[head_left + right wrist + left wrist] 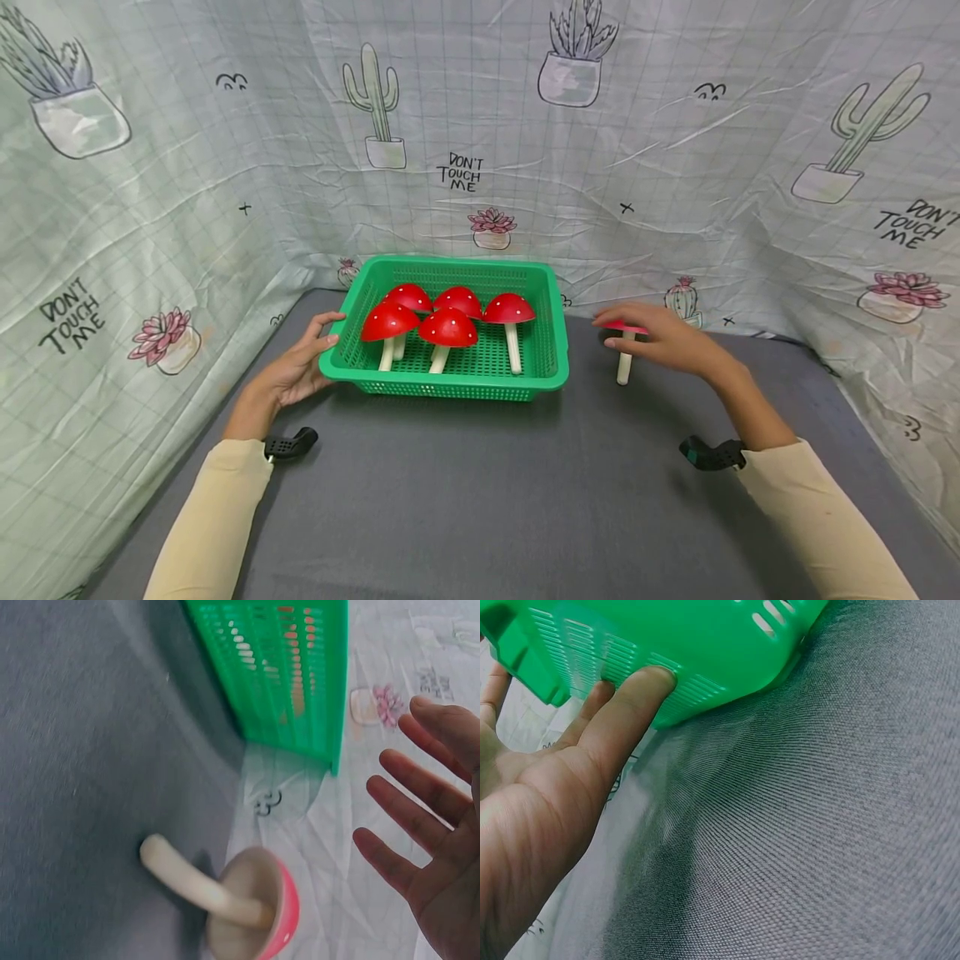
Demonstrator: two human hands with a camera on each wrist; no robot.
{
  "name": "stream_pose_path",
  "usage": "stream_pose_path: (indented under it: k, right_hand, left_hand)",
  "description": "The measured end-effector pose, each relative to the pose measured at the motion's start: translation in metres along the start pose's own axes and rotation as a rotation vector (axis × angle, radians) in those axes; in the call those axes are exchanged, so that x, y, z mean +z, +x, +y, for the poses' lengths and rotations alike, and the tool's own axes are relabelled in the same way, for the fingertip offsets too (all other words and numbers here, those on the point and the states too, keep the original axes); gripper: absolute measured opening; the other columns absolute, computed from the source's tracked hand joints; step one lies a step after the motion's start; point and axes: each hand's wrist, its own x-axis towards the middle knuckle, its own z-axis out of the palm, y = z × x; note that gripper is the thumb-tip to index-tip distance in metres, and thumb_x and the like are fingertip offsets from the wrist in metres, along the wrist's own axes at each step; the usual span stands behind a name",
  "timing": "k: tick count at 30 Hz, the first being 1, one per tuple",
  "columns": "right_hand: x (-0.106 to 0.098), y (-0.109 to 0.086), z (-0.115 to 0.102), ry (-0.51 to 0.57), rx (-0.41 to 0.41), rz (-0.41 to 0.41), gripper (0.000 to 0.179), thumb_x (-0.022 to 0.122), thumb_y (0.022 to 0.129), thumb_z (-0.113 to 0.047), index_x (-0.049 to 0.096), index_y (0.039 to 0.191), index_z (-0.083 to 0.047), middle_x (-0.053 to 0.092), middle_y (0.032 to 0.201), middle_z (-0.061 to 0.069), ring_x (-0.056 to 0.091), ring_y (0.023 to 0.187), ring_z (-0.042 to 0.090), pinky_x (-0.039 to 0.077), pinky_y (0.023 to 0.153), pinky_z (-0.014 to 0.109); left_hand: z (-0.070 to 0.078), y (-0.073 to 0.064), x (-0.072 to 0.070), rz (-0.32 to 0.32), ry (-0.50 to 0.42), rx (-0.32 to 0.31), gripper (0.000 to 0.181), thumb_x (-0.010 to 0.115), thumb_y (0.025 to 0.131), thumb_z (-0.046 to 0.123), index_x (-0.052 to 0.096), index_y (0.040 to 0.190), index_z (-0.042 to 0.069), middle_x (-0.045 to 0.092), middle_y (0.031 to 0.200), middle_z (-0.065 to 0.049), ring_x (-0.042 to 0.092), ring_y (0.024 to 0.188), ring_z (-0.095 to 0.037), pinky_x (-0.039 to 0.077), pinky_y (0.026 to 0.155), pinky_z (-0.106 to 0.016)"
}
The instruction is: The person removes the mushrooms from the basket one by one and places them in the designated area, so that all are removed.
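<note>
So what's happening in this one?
A person rests straight fingers of the left hand against the side of a green basket holding five red-capped mushrooms. The right hand is open beside a sixth mushroom on the grey surface to the basket's right, with a gap between them in the right wrist view.

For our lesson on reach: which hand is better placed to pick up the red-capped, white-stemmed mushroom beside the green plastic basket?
Probably the right hand: it is empty, its fingers spread near the lone mushroom. The left hand touches the basket's opposite end.
</note>
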Motion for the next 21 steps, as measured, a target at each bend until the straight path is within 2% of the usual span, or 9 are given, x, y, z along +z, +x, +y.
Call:
stream_pose_path:
  k: [5, 12, 21]
  right_hand:
    - [0.005, 0.007, -0.011, -0.007, -0.019, 0.013, 0.032, 0.070, 0.098, -0.021, 0.065, 0.130, -0.015, 0.061, 0.138, 0.006, 0.057, 0.127, 0.028, 0.048, 0.100, 0.055]
    - [0.011, 0.022, -0.023, 0.010, -0.059, 0.024, 0.034, 0.071, 0.097, -0.020, 0.065, 0.131, -0.014, 0.061, 0.137, 0.008, 0.062, 0.118, 0.028, 0.054, 0.094, 0.051]
    - [0.010, 0.035, -0.040, 0.042, -0.077, -0.001, 0.040, 0.072, 0.097, -0.022, 0.063, 0.134, -0.013, 0.059, 0.140, 0.003, 0.059, 0.123, 0.025, 0.053, 0.097, 0.050]
  left_hand:
    - [0.000, -0.001, 0.000, 0.001, 0.000, 0.001, 0.036, 0.033, 0.113, 0.015, 0.022, 0.142, 0.033, 0.039, 0.137, -0.013, 0.068, 0.097, -0.020, 0.059, 0.082, -0.038]
    - [0.001, -0.002, 0.001, 0.018, 0.015, -0.011, 0.037, 0.035, 0.112, 0.016, 0.022, 0.142, 0.034, 0.040, 0.136, -0.012, 0.069, 0.096, -0.020, 0.059, 0.081, -0.038]
    - [0.001, -0.001, 0.003, 0.012, 0.023, -0.012, 0.037, 0.035, 0.112, 0.016, 0.022, 0.142, 0.034, 0.041, 0.136, -0.011, 0.069, 0.096, -0.020, 0.059, 0.082, -0.039]
